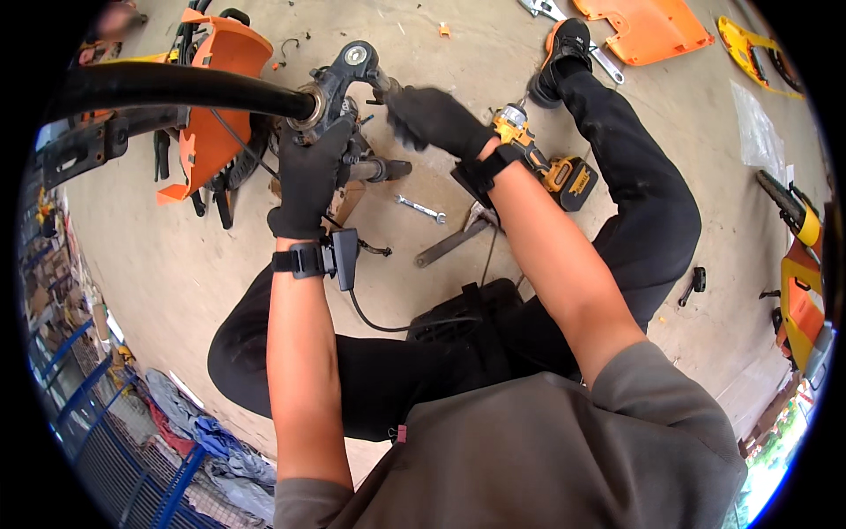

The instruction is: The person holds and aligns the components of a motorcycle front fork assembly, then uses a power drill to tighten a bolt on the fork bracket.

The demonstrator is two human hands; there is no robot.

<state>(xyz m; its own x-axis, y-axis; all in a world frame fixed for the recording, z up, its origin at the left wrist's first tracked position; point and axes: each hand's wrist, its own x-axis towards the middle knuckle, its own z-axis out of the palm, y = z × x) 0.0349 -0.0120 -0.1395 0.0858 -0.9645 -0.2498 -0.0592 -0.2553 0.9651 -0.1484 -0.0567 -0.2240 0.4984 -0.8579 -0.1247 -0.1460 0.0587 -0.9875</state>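
Note:
A dark metal fork (pixel 356 56) sits at the end of a thick black frame tube (pixel 203 91), with a bare metal bearing ring (pixel 311 101) at the joint. My left hand (pixel 310 172), in a black glove, is closed round the fork's crown just below that ring. To its right, my gloved right hand (pixel 438 121) is curled at the end of the fork's upper leg; its fingertips are slightly blurred. The lower leg (pixel 379 169) points right, below my hands. A small wrench (pixel 421 209) and a hammer (pixel 454 242) lie on the floor nearby.
A yellow and black cordless drill (pixel 546 154) lies beside my right forearm. Orange panels (pixel 648 31) and an adjustable wrench (pixel 606 63) rest near my shoe. Another orange part (pixel 225 97) stands behind the frame. Blue racks (pixel 132 441) line the lower left.

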